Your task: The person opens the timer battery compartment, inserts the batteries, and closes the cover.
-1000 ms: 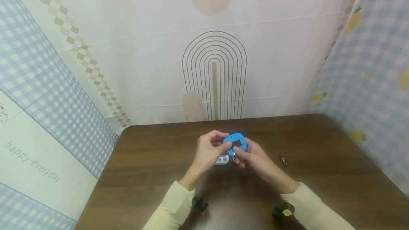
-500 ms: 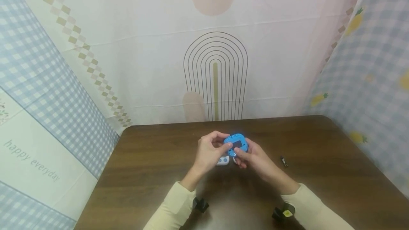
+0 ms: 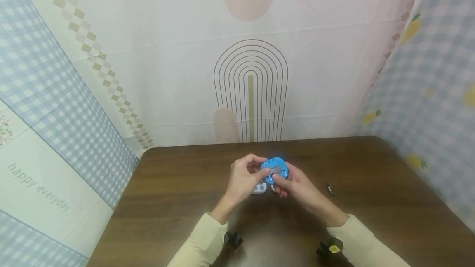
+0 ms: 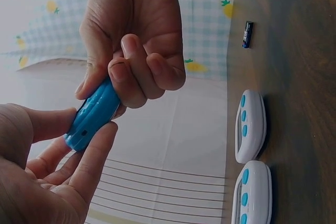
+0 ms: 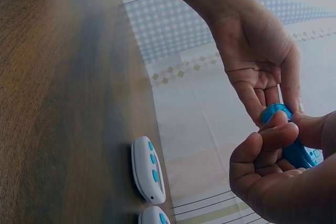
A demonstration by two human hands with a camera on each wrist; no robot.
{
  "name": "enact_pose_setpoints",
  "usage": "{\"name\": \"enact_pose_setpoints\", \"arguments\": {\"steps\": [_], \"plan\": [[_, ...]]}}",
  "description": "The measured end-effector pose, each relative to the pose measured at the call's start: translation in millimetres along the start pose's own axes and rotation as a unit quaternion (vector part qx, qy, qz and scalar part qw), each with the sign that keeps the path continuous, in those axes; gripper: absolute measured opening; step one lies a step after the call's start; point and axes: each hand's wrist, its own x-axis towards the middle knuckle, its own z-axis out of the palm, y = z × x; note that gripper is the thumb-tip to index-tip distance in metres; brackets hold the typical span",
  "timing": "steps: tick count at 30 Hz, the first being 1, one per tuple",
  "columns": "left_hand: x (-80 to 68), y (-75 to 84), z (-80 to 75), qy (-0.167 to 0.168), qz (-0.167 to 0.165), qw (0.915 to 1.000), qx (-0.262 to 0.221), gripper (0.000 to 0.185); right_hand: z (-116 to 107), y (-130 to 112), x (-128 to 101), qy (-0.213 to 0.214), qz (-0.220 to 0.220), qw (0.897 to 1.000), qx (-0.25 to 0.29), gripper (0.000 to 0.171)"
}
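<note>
Both hands hold a round blue device (image 3: 275, 169) with a small grey screen a little above the brown table (image 3: 371, 201). My left hand (image 3: 248, 175) pinches its left edge between thumb and fingers; the same pinch shows in the left wrist view on the blue device (image 4: 93, 115), with my left hand (image 4: 47, 177) below it. My right hand (image 3: 291, 182) grips the right side, its thumb on the front. In the right wrist view my right hand (image 5: 273, 174) curls round the blue device (image 5: 294, 148), and my left hand (image 5: 260, 61) reaches in from above.
Two white devices with blue buttons (image 3: 259, 188) lie on the table under the hands: one white device (image 4: 250, 125) and a second white device (image 4: 253, 192). A small black battery (image 3: 329, 189) lies to the right. Patterned cloth walls (image 3: 74, 94) enclose the table.
The hands and the blue device stay in nearly the same place. The device's small screen now looks lighter grey than before.
</note>
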Motion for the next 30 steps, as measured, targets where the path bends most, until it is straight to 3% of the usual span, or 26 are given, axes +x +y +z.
{"name": "enact_pose_setpoints", "arguments": {"steps": [12,17,24,30], "plan": [[-1.2,-1.5,2.1,0.002,0.006,1.0,0.004,0.018,-0.9,-1.3,-1.3,0.003,0.001,1.0,-0.009,0.033],[3.4,-1.3,0.8,0.02,0.018,0.9991,0.032,0.019,-4.1,-0.1,3.2,0.003,0.01,1.0,0.002,0.038],[4.1,-2.4,-2.4,0.021,0.011,0.999,0.037,0.02,-8.2,2.8,5.5,-0.034,0.021,0.999,0.012,0.029],[3.3,-4.7,-2.9,0.022,0.012,0.9991,0.035,0.021,-9.1,1.9,4.9,-0.03,0.038,0.999,0.008,0.043]]}}
